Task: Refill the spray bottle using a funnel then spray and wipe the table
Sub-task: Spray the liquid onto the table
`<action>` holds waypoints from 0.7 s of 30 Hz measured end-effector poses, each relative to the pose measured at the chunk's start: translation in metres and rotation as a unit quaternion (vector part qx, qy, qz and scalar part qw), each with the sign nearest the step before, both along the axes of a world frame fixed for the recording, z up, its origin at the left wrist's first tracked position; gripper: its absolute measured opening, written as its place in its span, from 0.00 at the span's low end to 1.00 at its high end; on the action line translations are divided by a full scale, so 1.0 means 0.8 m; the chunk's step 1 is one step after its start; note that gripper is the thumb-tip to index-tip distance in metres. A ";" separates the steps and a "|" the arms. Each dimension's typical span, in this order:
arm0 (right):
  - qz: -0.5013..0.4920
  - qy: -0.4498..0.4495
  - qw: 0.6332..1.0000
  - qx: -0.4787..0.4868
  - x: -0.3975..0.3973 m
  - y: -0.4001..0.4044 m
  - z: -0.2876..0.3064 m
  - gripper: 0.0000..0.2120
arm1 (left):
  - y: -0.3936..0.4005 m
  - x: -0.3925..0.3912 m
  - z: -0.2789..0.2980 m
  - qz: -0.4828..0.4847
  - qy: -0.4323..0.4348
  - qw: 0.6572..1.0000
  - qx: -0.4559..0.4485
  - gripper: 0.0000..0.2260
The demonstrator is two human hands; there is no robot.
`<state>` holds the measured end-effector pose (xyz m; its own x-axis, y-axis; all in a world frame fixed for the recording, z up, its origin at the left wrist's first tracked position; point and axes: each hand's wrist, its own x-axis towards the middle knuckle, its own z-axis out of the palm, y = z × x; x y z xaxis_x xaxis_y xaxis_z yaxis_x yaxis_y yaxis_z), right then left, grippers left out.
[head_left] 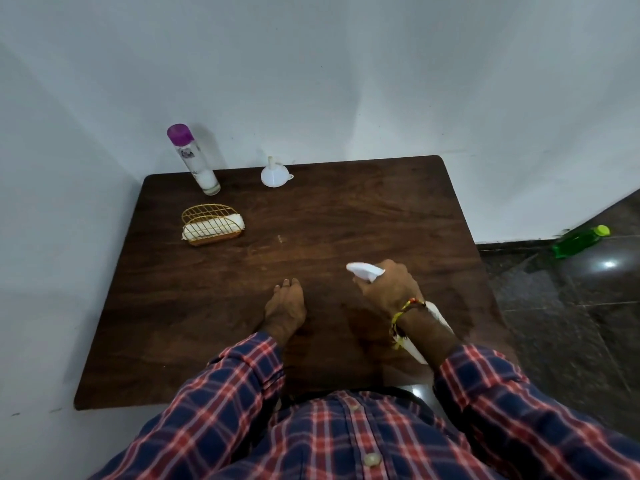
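The right hand (388,289) is clamped around the neck of a white spray bottle (367,271), whose nozzle points away from the person toward the middle of the dark wooden worktop (346,216). The bottle's body slants back under the wrist, mostly hidden by the forearm, with a pale strip showing beside a beaded thread bracelet (403,313). The left hand (285,306) holds nothing; it rests on the worktop just left of the spray bottle with fingers loosely together. The two hands are near each other but apart.

Beyond the spray bottle, at the far edge of the worktop, a small white funnel (273,174) stands mouth-down with its spout up. Left of the funnel stands a tall clear bottle with a purple cap (194,161), white liquid showing only in its lower part. Nearer than that bottle, and well left of the spray bottle, a gold wire holder (211,225) carries folded white cloths (239,220). The worktop between the spray bottle and these things is bare.

Off the worktop, far right of the spray bottle, a green bottle with a yellow-green cap (580,241) lies on the dark tiled floor (571,306) against the white wall (311,81). Plaid sleeves (485,382) cover both forearms.
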<state>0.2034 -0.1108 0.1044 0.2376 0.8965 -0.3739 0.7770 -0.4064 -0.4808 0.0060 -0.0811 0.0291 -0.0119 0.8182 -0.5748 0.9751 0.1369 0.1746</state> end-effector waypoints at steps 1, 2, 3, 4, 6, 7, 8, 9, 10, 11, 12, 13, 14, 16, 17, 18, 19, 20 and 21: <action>0.064 -0.021 0.997 -0.039 0.004 -0.005 -0.008 0.25 | 0.000 0.001 0.001 0.000 -0.001 1.000 0.000 0.31; 0.119 -0.038 0.987 -0.096 0.007 -0.009 -0.008 0.27 | 0.001 0.002 0.001 0.000 -0.002 1.000 -0.001 0.31; 0.137 -0.039 0.981 -0.128 0.012 -0.013 -0.015 0.30 | 0.002 0.003 0.000 -0.001 -0.003 1.000 -0.002 0.30; 0.118 -0.028 0.981 -0.151 0.016 -0.018 -0.017 0.31 | 0.002 0.003 0.000 -0.003 -0.004 1.000 -0.003 0.29; 0.042 -0.022 0.992 -0.114 0.020 -0.021 -0.014 0.28 | 0.003 0.003 -0.002 -0.013 -0.005 1.000 0.002 0.28; 0.012 -0.033 0.996 -0.081 0.025 -0.018 -0.020 0.27 | 0.004 0.005 -0.004 -0.019 -0.006 1.000 0.004 0.27; -0.018 -0.043 0.997 -0.059 0.029 -0.015 -0.015 0.28 | 0.005 0.008 -0.003 -0.022 -0.006 1.000 0.005 0.27; -0.037 -0.035 0.998 -0.033 0.034 -0.008 -0.013 0.29 | 0.006 0.011 -0.003 -0.024 -0.005 1.000 0.006 0.27; -0.044 -0.038 0.998 -0.019 0.039 0.001 -0.009 0.30 | 0.008 0.016 -0.001 -0.027 -0.005 1.000 0.007 0.27; -0.060 -0.026 0.998 -0.002 0.044 0.011 -0.007 0.32 | 0.010 0.020 0.000 -0.030 -0.007 0.999 0.010 0.27; -0.093 -0.010 0.996 0.008 0.048 0.019 0.002 0.32 | 0.013 0.024 0.002 -0.035 -0.011 0.999 0.011 0.27; -0.130 0.014 0.991 0.035 0.051 0.028 0.010 0.30 | 0.017 0.029 0.004 -0.040 -0.014 0.999 0.010 0.28; -0.167 0.015 0.985 0.051 0.054 0.034 0.020 0.27 | 0.019 0.033 0.007 -0.045 -0.017 0.999 0.008 0.28; -0.192 0.002 0.979 0.070 0.066 0.049 0.030 0.23 | 0.025 0.040 0.010 -0.051 -0.016 0.999 0.008 0.29; -0.185 -0.001 0.981 0.063 0.072 0.055 0.028 0.24 | 0.028 0.044 0.011 -0.055 -0.014 0.998 0.009 0.30; -0.166 0.001 0.986 0.033 0.075 0.056 0.034 0.26 | 0.030 0.047 0.012 -0.058 -0.011 0.998 0.011 0.30; -0.143 0.012 0.990 0.011 0.080 0.057 0.032 0.27 | 0.032 0.050 0.012 -0.060 -0.009 0.998 0.012 0.30; -0.127 0.015 0.992 -0.005 0.082 0.054 0.033 0.28 | 0.034 0.052 0.012 -0.059 -0.007 0.998 0.013 0.30; -0.124 0.020 0.992 0.002 0.085 0.051 0.028 0.28 | 0.035 0.055 0.011 -0.057 -0.008 0.998 0.012 0.29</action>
